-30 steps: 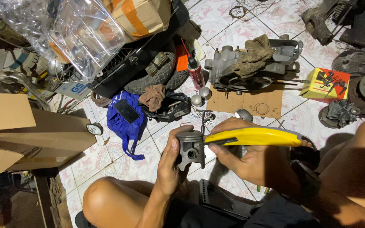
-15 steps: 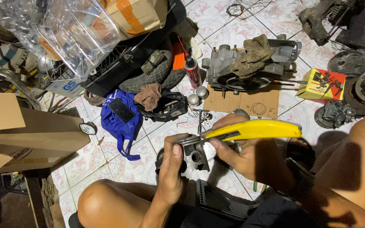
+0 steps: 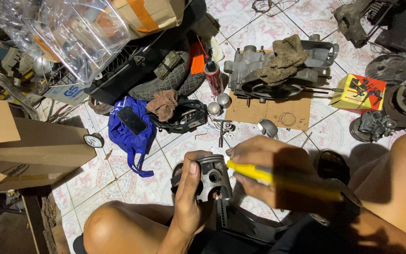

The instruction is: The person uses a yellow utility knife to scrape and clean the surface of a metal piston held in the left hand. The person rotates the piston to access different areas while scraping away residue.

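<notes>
The left hand (image 3: 190,188) grips the grey piston (image 3: 211,176) above the tiled floor (image 3: 118,174) while the right hand (image 3: 264,169), clenched on a yellow-handled tool (image 3: 259,173), works its side; steadiest with the piston braced firmly.

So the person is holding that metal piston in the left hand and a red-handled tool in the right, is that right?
Not quite. The head view shows the tool in the right hand has a yellow handle, not red. The rest holds: the left hand grips the metal piston.
</notes>
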